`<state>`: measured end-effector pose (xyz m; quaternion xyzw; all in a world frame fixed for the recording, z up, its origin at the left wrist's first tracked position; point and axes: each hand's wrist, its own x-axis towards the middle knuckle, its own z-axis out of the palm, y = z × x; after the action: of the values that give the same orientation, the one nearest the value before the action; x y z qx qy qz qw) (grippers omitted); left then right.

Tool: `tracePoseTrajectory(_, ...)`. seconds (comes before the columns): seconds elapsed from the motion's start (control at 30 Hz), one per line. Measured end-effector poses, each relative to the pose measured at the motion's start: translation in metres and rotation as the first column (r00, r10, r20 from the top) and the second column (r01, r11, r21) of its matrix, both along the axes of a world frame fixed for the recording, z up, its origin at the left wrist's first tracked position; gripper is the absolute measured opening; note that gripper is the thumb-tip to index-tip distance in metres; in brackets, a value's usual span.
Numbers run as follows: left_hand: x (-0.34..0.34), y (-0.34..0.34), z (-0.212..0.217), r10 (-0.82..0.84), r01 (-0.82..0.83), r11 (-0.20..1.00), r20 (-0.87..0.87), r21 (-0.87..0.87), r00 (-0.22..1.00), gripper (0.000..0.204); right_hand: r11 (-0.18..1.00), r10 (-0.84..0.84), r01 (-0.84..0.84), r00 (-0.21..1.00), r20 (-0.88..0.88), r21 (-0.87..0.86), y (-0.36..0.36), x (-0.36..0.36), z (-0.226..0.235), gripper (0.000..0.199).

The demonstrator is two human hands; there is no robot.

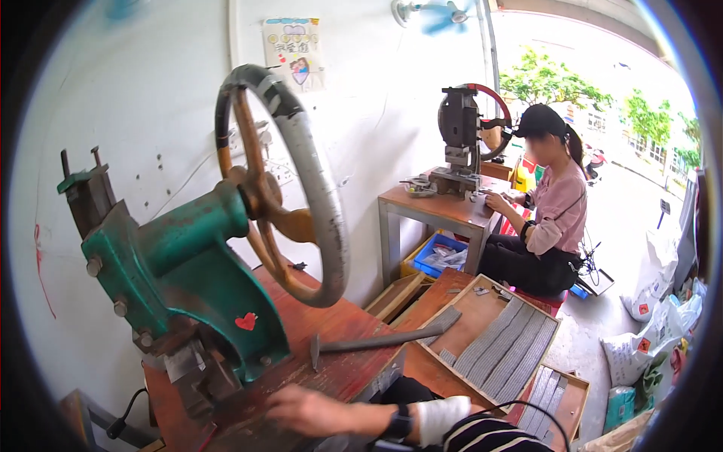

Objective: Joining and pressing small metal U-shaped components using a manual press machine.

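My right hand (pixel 301 410) lies low on the red-brown wooden table (pixel 331 324), reaching left toward the base of a green hand press (pixel 181 264). The hand is blurred, its fingers stretched out, and I see nothing in it. A black watch and a white wrap sit on its wrist. The press carries a large grey and orange handwheel (pixel 301 181) and a dark metal die block (pixel 196 369) at its foot, just left of my fingers. A grey metal bar (pixel 376 343) lies on the table behind the hand. My left hand is out of the picture.
Wooden trays (pixel 459 301) with rows of grey strips stand to my right, a smaller one (pixel 557 392) beyond. A seated person (pixel 553 218) works at a second press (pixel 461 135) on another table. A blue bin (pixel 437 256) sits under it; white sacks (pixel 640 339) lie at right.
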<state>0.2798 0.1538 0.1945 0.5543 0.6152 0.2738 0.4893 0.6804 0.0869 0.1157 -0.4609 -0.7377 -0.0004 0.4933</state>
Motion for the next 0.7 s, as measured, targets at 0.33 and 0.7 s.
tracePoseTrajectory(0.33, 0.146, 0.084, -0.076, -0.352, 0.394, 0.918, -0.373, 0.042, 0.859, 0.013, 0.873, 0.066, -0.081, 0.997, -0.047, -0.481, 0.079, -0.102, -0.045, 0.041)
tracePoseTrajectory(0.7, 0.156, 0.037, -0.036, -0.121, 0.202, 0.956, 0.341, -0.214, 0.932, 0.017, 0.831, 0.043, 0.125, 0.957, 0.286, -0.542, 0.074, -0.106, -0.009, 0.044)
